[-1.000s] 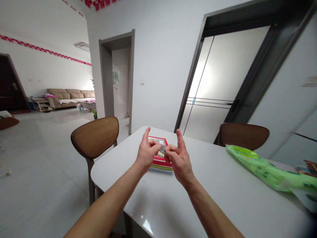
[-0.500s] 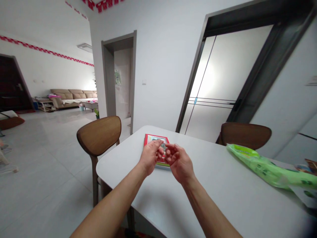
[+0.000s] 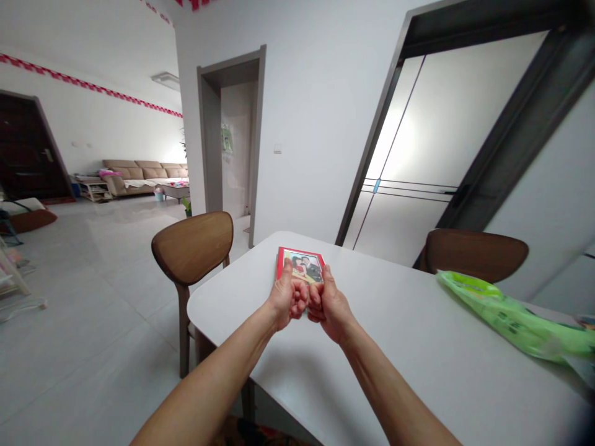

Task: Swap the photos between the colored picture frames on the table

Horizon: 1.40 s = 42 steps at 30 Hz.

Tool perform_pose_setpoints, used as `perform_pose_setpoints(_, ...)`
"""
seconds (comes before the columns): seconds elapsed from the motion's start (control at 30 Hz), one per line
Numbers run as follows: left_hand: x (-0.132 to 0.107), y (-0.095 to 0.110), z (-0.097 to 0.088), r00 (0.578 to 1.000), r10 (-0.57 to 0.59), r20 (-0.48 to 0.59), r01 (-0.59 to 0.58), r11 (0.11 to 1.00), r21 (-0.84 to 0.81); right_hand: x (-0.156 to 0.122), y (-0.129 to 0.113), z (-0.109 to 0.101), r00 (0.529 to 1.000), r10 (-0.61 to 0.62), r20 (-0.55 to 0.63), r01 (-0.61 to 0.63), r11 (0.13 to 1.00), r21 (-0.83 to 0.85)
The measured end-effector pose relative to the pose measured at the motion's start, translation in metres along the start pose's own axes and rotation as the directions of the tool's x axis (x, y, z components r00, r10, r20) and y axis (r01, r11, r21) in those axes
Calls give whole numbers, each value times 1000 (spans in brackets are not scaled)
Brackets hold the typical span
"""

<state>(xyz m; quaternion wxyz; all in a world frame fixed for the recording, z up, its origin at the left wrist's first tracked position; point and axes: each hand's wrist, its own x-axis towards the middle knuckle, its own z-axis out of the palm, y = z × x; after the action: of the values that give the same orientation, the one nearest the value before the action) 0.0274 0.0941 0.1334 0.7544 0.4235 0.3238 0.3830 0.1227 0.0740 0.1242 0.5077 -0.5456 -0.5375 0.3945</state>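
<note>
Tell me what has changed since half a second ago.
The left hand and right hand changed pose: their thumbs, leaning inward before, now stand up in the picture, with fingers curled. Nothing was visibly grasped or released. The view shifted, so the scene sits further right. The red-bordered picture, white table and green bag stayed put.

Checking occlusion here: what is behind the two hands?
Beyond the left hand and right hand, a red-bordered picture is on the white table, its far part visible; the hands cover most of its near part.
</note>
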Motion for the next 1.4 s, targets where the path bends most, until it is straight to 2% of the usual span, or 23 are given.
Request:
perform_pose_setpoints(0.1, 5, -12, -8, 998, -19, -64, 20, 1000, 10, 11, 15, -2, 994, -73, -77, 59, 983, -173)
perform_pose_setpoints(0.2, 12, -33, -19, 988, -55, -147, 57, 998, 13, 25, 33, -11, 973, -192, -129, 124, 903, -411)
perform_pose_setpoints(0.37, 25, -72, -38, 962, -99, -255, 96, 995, -25, 32, 57, -22, 957, -291, -12, 204, 700, -684)
perform_pose_setpoints(0.47, 29, -84, -40, 957, -11, -289, -1, 999, -41, 18, 63, -20, 950, -299, 92, 264, 611, -747)
perform_pose_setpoints(0.57, 23, -87, -33, 938, 156, -310, -170, 985, -17, -2, 63, -19, 943, -286, 171, 311, 570, -761)
perform_pose_setpoints(0.63, 10, -85, -24, 914, 265, -309, -267, 963, 34, -16, 62, -23, 942, -293, 164, 314, 596, -739)
perform_pose_setpoints(0.67, 0, -84, -18, 903, 311, -298, -305, 950, 66, -23, 60, -26, 948, -296, 122, 293, 651, -700)
perform_pose_setpoints(0.73, -24, -79, -8, 887, 388, -249, -363, 921, 141, -37, 54, -35, 968, -249, -44, 191, 834, -517)
perform_pose_setpoints(0.77, -37, -76, -3, 879, 427, -211, -391, 900, 193, -45, 49, -39, 972, -186, -141, 124, 924, -362)
perform_pose_setpoints(0.8, -51, -74, 1, 866, 476, -151, -426, 862, 274, -54, 44, -44, 971, -104, -217, 66, 982, -178)
perform_pose_setpoints(0.83, -63, -71, 4, 816, 579, -15, -508, 727, 462, -63, 39, -48, 966, -21, -258, 24, 1000, 6)
perform_pose_setpoints(0.87, -74, -70, 6, 738, 664, 122, -599, 560, 572, -73, 34, -51, 960, 53, -274, -3, 984, 179)
perform_pose_setpoints(0.93, -89, -70, 8, 514, 747, 421, -739, 137, 660, -91, 28, -55, 955, 174, -238, -52, 894, 445)
perform_pose_setpoints(0.97, -93, -73, 9, 408, 750, 521, -760, -38, 649, -99, 28, -56, 955, 227, -194, -93, 844, 528)
perform_pose_setpoints(1.0, -95, -76, 9, 324, 742, 587, -751, -176, 637, -105, 29, -57, 952, 275, -136, -150, 803, 577)
perform_pose_setpoints(1.03, -95, -82, 9, 263, 736, 624, -722, -278, 633, -109, 32, -57, 946, 316, -74, -212, 774, 597)
perform_pose_setpoints(1.07, -94, -88, 9, 225, 735, 639, -685, -347, 641, -111, 37, -57, 939, 344, -11, -271, 757, 594)
perform_pose_setpoints(1.17, -88, -113, 6, 143, 738, 660, -598, -467, 651, -108, 54, -55, 927, 358, 109, -363, 790, 494)
perform_pose_setpoints(1.2, -85, -122, 4, 137, 721, 679, -579, -498, 645, -105, 60, -55, 931, 346, 117, -361, 823, 440)
perform_pose_setpoints(1.27, -81, -139, -3, 169, 666, 726, -545, -551, 632, -98, 70, -54, 945, 316, 81, -326, 904, 278)
perform_pose_setpoints(1.33, -78, -152, -9, 230, 601, 765, -531, -581, 617, -91, 79, -55, 964, 264, 10, -264, 963, 61)
perform_pose_setpoints(1.4, -77, -158, -12, 279, 564, 777, -534, -582, 614, -86, 87, -57, 982, 182, -54, -189, 966, -177)
